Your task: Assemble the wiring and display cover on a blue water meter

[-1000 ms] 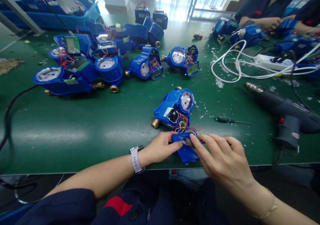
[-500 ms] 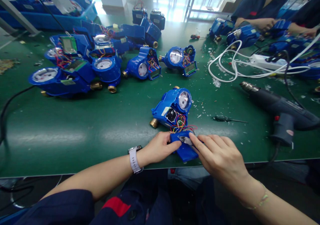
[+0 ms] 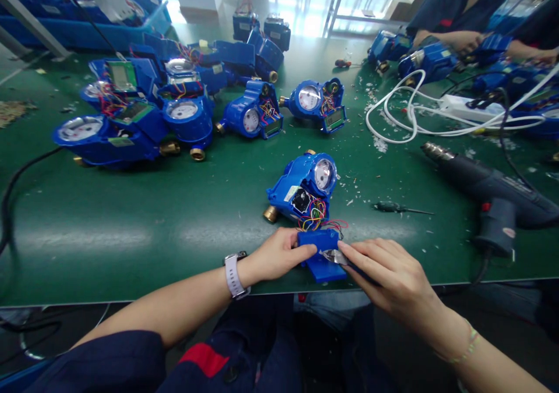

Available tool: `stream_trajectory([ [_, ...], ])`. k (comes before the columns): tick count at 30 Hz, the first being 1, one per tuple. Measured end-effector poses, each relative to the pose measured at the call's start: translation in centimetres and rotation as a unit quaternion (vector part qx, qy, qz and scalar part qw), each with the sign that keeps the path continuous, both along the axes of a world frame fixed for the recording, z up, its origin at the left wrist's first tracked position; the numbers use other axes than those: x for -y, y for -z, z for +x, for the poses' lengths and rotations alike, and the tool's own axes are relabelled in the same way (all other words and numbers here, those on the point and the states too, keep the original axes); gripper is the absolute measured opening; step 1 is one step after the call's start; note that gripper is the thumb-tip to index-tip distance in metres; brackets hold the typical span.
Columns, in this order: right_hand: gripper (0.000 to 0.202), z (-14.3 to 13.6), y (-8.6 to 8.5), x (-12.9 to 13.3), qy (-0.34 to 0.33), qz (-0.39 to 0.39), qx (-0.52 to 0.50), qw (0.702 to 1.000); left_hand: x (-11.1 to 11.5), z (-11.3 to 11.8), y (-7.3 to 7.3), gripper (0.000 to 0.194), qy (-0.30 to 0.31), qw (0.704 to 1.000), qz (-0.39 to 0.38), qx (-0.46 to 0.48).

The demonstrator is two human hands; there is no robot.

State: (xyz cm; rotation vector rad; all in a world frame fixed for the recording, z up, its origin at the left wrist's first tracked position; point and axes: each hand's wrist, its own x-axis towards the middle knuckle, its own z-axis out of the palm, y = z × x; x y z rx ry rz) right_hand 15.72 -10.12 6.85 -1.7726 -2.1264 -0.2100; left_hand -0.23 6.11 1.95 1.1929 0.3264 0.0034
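A blue water meter point(image 3: 301, 186) with a round dial and a brass pipe end lies on the green table in front of me. Colored wires run from its open housing to a blue plastic cover point(image 3: 326, 269) at the table's front edge. My left hand point(image 3: 279, 255) grips the cover's left side, thumb on top. In my right hand point(image 3: 393, 273) is a pair of pliers point(image 3: 335, 257), its metal jaws pointing left just over the cover. The handles are mostly hidden by my fingers. Whether the jaws touch the cover I cannot tell.
A heat gun point(image 3: 476, 189) and a screwdriver point(image 3: 395, 208) lie to the right, near a white power strip point(image 3: 471, 108) with its cable. Several more meters point(image 3: 186, 116) stand at the left and back. A co-worker's hands point(image 3: 469, 42) are at the far right.
My right hand has drawn the pliers slightly right and toward me, off the cover's upper part. My left hand keeps its hold, and the view has shifted a little.
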Motion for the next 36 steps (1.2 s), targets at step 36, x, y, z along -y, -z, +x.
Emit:
stream_trajectory([
  [36,0.021,-1.5,-2.6,-0.2,0.084,-0.064,0.079,0.991,-0.2,-0.6,0.7,0.031,-0.063,0.793,0.593,0.122],
])
